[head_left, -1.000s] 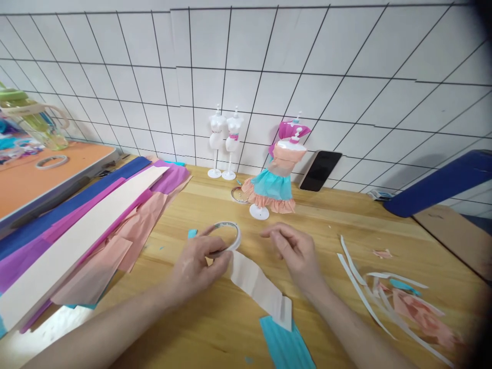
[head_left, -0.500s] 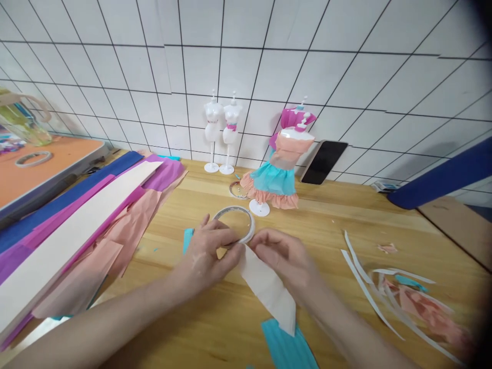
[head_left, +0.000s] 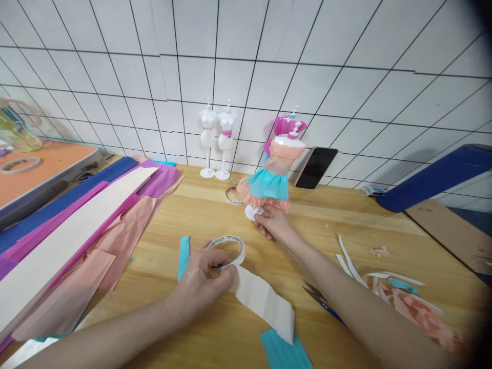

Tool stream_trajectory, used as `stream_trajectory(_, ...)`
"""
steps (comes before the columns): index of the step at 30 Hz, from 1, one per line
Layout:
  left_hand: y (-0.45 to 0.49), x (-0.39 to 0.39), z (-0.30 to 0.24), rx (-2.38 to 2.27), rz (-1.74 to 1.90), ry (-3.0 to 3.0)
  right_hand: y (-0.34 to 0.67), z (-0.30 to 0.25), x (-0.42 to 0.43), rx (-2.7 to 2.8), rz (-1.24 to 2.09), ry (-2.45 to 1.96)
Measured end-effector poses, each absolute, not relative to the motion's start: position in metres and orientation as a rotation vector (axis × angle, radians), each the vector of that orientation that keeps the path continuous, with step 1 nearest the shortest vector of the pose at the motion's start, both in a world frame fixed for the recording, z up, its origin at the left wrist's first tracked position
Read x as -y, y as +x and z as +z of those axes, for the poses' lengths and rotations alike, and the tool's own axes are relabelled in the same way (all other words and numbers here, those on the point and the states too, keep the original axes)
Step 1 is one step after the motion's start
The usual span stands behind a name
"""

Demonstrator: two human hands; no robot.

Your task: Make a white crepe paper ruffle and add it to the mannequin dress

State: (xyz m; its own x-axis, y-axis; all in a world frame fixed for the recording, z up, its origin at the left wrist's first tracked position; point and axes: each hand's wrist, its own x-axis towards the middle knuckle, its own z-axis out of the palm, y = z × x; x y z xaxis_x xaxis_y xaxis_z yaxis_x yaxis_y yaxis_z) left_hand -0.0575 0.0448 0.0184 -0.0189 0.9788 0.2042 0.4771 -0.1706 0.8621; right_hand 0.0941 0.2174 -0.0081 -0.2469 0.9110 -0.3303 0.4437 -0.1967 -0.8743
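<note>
My left hand [head_left: 207, 274] is closed in a pinch on the upper end of a white paper strip [head_left: 263, 297], with a roll of tape [head_left: 241, 251] held at the same fingers. The strip hangs slack to the right, and its lower end overlaps a turquoise paper piece [head_left: 286, 351]. Farther back, my right hand [head_left: 274, 223] grips the round white base [head_left: 251, 212] of a small dress form. That form wears a peach top and a turquoise skirt [head_left: 269, 183] with a peach ruffle. Scissors [head_left: 321, 301] lie partly under my right forearm.
Two bare white dress forms [head_left: 215, 136] stand by the tiled wall. A phone [head_left: 315, 168] leans there too. Long coloured paper sheets [head_left: 77, 220] cover the left side. Paper scraps [head_left: 415, 302] lie at right, near a blue cylinder [head_left: 434, 177]. A turquoise strip [head_left: 184, 253] is beside my left hand.
My right hand has left the white strip and reached forward to the dress form's base. My left hand keeps the strip and tape roll, slightly lower in view. The scissors have come into sight.
</note>
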Motion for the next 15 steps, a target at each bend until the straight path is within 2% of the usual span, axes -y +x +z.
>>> stream_trajectory(7, -0.054, -0.04, 0.019, -1.446, 1.134, 1.661, 0.083, -0.004, -0.215, 1.715, 1.417, -1.673)
stream_trajectory(15, -0.045, -0.027, 0.025, -1.293, 1.098, 1.651, 0.071, -0.014, -0.182, 1.879, 1.49, -1.573)
